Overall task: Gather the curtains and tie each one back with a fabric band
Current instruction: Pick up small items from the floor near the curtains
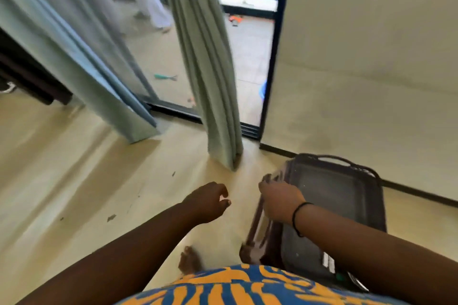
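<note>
Reaching forward, you are keeping your left hand (208,202) loosely curled and empty, nearer the gathered curtain (210,82) hanging vertically ahead at the doorway's threshold, while your right hand (280,202) is gripping the suitcase (334,205).

We see through one wide head-worn camera, tilted forward and down over our outstretched arms, close to the floor (74,181), facing the curtains (205,69) and open doorway (247,57) ahead.
</note>
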